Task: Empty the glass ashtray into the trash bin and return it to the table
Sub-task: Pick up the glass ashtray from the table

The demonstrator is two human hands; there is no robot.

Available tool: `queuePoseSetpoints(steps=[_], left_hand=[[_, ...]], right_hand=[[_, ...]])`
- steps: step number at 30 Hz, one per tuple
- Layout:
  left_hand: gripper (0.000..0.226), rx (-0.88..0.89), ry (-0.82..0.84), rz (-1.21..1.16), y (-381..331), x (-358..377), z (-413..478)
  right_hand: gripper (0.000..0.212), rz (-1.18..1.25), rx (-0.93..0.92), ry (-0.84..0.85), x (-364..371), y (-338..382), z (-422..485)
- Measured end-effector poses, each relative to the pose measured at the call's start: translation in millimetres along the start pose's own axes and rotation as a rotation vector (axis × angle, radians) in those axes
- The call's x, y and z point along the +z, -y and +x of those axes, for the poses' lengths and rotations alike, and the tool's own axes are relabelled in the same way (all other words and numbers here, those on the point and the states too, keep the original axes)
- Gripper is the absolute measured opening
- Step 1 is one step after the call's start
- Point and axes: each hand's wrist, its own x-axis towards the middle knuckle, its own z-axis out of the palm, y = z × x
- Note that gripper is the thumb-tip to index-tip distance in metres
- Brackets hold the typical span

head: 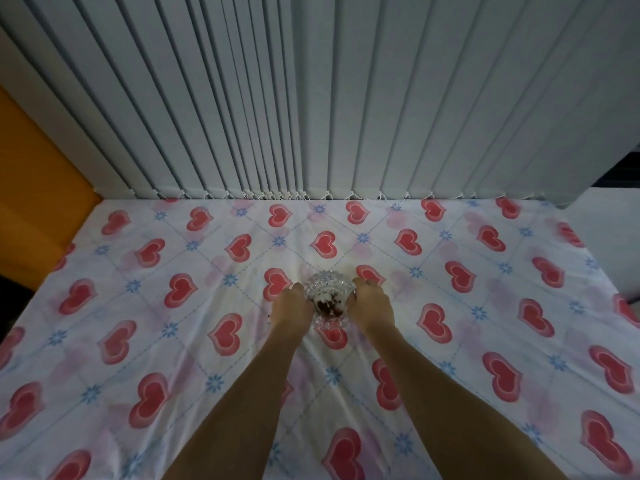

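A cut-glass ashtray [329, 301] with dark ash and butts inside stands near the middle of the table [138, 341], which is covered by a white cloth with red hearts. My left hand [291, 306] presses against the ashtray's left side and my right hand [370, 303] against its right side, fingers curled around the rim. Both forearms reach in from the bottom edge. The trash bin is not in view.
Grey vertical blinds [311, 98] hang right behind the table's far edge. An orange panel [31, 188] stands at the left. At the right, beyond the table's edge, lies a pale surface [606, 237] with a dark area above it.
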Motion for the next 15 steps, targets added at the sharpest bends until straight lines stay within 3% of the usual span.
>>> queuePoseSetpoints(steps=[15], left_hand=[[0.04,-0.012,-0.007,-0.187,-1.7,-15.8,-7.5]], right_hand=[[0.038,0.154,-0.012,-0.107,-16.3,14.1,-4.6]])
